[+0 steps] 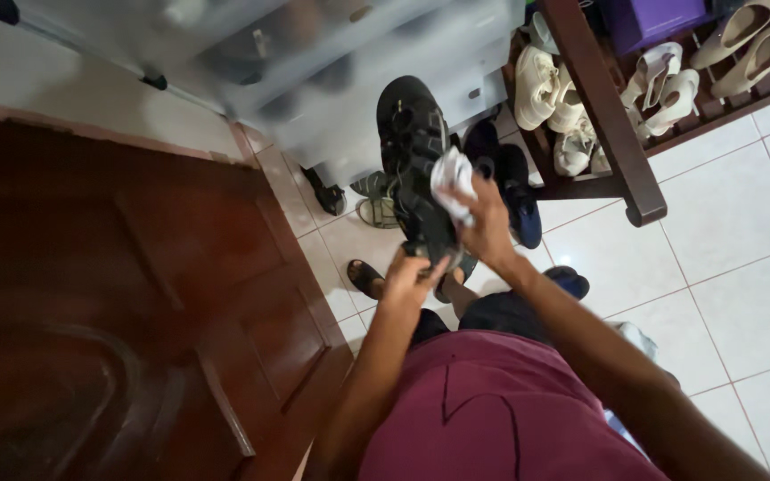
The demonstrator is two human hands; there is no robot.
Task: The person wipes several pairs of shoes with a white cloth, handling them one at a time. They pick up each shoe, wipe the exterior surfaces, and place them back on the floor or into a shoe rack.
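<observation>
A black strapped sandal (413, 151) is held up in front of me, toe end pointing away. My left hand (410, 278) grips its near heel end from below. My right hand (483, 227) holds a crumpled white cloth (453, 178) and presses it against the sandal's right side. Both forearms reach forward from my maroon shirt.
A dark wooden door (118, 303) fills the left. A dark wooden shoe rack (612, 134) at upper right carries several pale shoes (550, 89). A translucent plastic drawer unit (331, 80) stands behind. Sandals (376, 200) and dark shoes (514, 191) lie on the white tiled floor (733, 267).
</observation>
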